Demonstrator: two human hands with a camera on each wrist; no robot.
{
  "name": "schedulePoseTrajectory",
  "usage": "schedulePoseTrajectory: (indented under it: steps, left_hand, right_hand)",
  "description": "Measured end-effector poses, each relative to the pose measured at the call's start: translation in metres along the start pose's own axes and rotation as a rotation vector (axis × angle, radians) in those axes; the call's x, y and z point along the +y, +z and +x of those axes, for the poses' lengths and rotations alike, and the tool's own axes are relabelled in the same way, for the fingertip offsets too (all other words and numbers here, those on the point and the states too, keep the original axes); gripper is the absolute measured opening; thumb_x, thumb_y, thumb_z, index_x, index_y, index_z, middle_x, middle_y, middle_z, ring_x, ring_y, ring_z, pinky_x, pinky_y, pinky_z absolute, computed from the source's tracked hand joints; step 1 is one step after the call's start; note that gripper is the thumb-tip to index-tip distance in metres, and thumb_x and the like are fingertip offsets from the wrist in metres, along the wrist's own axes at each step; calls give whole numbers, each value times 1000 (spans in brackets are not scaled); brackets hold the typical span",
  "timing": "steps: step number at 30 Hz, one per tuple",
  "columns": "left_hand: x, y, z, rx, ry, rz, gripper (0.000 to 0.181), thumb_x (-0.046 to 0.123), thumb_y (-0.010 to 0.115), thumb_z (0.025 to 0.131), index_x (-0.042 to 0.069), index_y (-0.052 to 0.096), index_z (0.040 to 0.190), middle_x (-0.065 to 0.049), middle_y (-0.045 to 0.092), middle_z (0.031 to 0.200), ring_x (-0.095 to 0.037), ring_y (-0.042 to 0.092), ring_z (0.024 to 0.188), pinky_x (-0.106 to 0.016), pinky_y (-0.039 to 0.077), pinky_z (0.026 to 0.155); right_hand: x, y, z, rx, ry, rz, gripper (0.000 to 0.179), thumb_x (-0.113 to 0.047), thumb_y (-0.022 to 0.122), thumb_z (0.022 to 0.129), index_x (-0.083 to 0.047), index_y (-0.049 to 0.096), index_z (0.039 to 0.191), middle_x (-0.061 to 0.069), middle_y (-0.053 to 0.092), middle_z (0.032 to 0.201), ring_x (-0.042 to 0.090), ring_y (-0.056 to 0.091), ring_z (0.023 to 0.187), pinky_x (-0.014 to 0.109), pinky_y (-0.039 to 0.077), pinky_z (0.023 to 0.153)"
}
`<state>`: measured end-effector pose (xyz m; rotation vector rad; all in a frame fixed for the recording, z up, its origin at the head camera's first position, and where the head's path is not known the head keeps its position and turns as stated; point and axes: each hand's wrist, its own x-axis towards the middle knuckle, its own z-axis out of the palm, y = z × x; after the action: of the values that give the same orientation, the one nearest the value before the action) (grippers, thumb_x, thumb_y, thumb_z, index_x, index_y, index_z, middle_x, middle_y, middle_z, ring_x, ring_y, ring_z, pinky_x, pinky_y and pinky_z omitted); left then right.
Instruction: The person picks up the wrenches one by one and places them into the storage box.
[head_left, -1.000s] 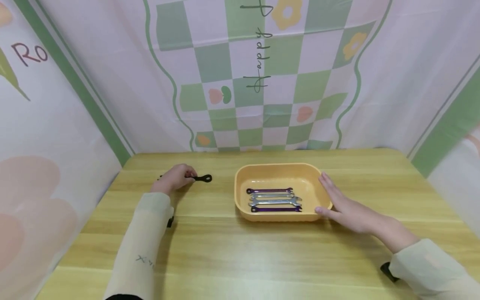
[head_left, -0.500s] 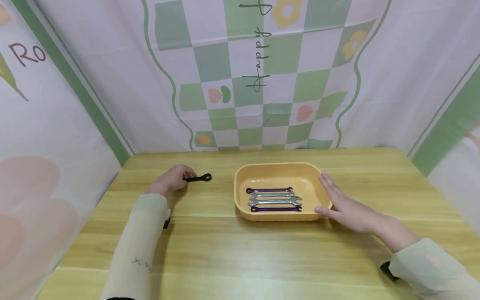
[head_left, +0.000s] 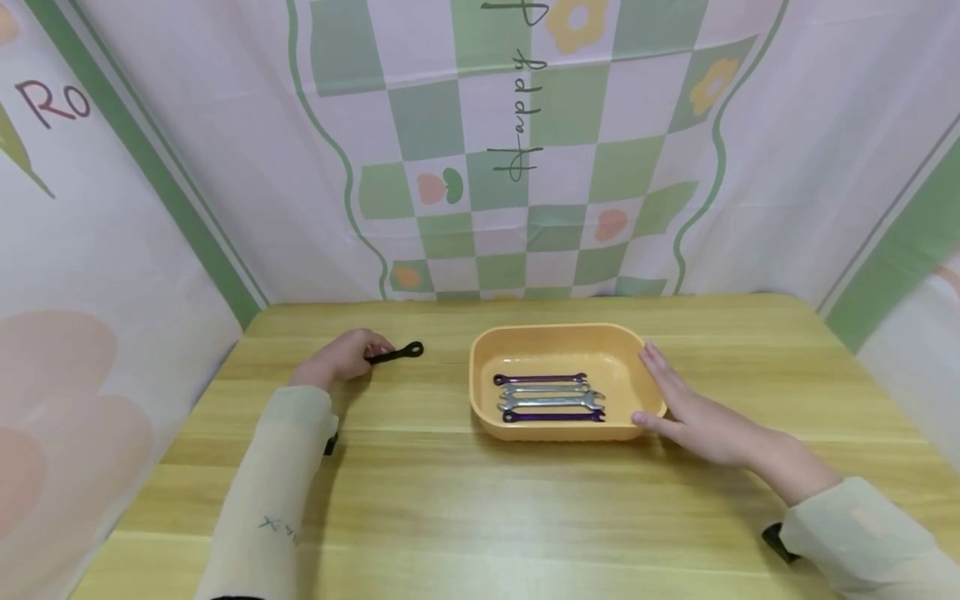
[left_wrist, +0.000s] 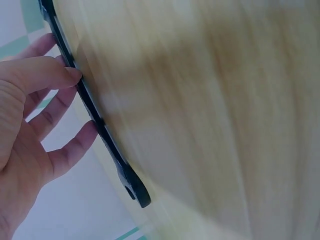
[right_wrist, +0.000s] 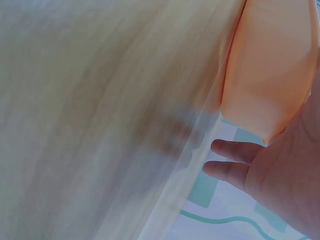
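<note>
My left hand (head_left: 347,355) pinches a black wrench (left_wrist: 89,100) between thumb and fingers, at the left of the table. In the head view the wrench's ring end sticks out to the right of the fingers, slightly raised. My right hand (head_left: 701,421) rests against the right end of a yellow plastic bin (head_left: 558,433), its fingers fairly straight along the rim. In the right wrist view two fingers reach past the bin's wall (right_wrist: 270,65). Inside the bin, purple wrenches (head_left: 553,416) and silver wrenches (head_left: 551,402) lie side by side, roughly parallel.
A wooden table (head_left: 480,517) carries everything. Behind it hangs a patterned cloth (head_left: 495,192) with green checks, and more cloth stands at both sides. The bin sits right of the table's middle, toward the back.
My left hand has drawn slightly left, and the wrench's ring end has tipped upward. The right hand and the bin have stayed put.
</note>
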<state>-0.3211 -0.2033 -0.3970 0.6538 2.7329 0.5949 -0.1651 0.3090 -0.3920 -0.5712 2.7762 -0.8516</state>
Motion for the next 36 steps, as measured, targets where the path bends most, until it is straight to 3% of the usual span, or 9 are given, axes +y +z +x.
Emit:
schedulePoseTrajectory:
  steps: [12,19,26,36]
  left_hand:
    - [0,1,-1,-12,21,12,50,-21,59,81,-2,70,126,-19,68,111,-36,63,108,-51,50,99]
    - [1,-3,-8,-16,16,-14,50,-18,60,80,-2,69,127,-22,68,114,-41,63,111,-52,51,98]
    - [-5,-2,-9,-24,-50,-61,50,-13,63,83,0,68,131,-22,66,120,-40,61,115,-53,49,100]
    - [-3,-1,-9,-40,-62,-4,51,-13,68,84,-1,66,133,-21,66,117,-37,62,111,-51,51,97]
  right_hand:
    - [1,-1,0,-4,12,-2,95,-37,57,105,-13,-14,163,10,-24,167,56,3,148,74,16,110]
    - [0,-1,1,-4,12,-5,95,-38,57,105,-12,-14,163,10,-23,167,56,3,148,74,16,111]
    - [1,-1,1,-1,10,-8,95,-38,57,105,-13,-14,163,10,-24,167,57,4,147,74,17,110]
    - [1,0,1,-2,9,-4,95,-37,57,105,-13,-14,163,10,-24,167,57,4,147,75,16,110]
